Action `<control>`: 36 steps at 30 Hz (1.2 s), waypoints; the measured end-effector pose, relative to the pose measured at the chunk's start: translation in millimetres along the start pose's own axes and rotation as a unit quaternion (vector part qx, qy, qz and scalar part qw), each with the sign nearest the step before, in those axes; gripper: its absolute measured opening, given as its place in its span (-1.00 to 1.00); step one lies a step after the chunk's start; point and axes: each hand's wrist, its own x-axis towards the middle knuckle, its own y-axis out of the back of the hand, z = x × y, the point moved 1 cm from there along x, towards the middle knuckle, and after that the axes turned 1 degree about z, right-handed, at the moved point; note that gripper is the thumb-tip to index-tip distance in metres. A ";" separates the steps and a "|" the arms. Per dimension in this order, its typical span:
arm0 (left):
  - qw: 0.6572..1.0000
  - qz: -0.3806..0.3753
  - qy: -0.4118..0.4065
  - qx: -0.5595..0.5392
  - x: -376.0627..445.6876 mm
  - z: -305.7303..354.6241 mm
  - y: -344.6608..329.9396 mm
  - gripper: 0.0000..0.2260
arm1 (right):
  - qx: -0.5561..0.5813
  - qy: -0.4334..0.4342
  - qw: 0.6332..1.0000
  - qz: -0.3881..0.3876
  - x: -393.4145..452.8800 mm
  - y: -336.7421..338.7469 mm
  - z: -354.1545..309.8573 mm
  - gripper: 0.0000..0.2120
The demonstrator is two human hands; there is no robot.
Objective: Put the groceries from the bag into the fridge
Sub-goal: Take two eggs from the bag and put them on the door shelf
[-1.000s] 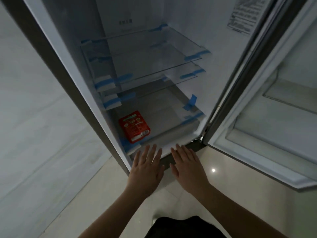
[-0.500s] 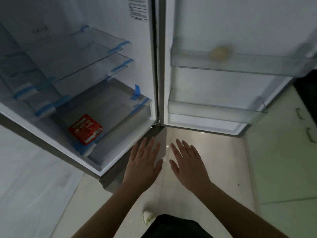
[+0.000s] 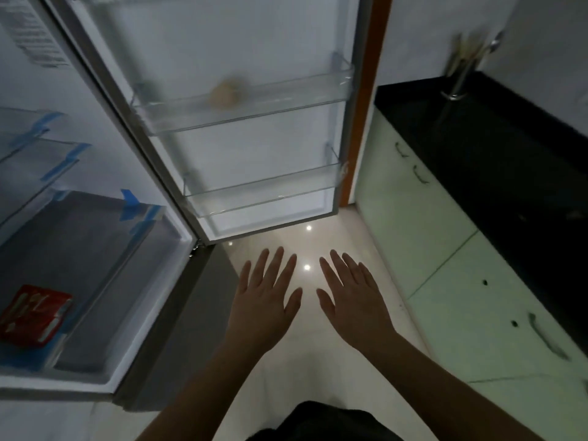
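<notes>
Head cam has swung right off the fridge shelves toward the open door and dark surface (image 3: pixel 496 160), red packet (image 3: pixel 33 315) sits on the bottom shelf, my left hand (image 3: pixel 264 300) and right hand (image 3: pixel 356 300) are spread flat, apart and empty, so I'm guessing the bag's next.

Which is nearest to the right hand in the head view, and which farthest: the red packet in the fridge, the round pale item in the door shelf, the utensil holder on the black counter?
Measured from the right hand:
1. Round pale item, up and left, in the upper door shelf.
2. Utensil holder, up and right, on the black counter; only slightly farther, nearly too close to call.
3. Red packet, far left, low in the fridge.
</notes>
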 end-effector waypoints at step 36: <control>0.791 -0.062 -0.609 -0.025 -150.5 274.0 21.1 -0.38 | -0.060 -0.599 0.793 0.089 -397.9 72.0 -23.9 -0.41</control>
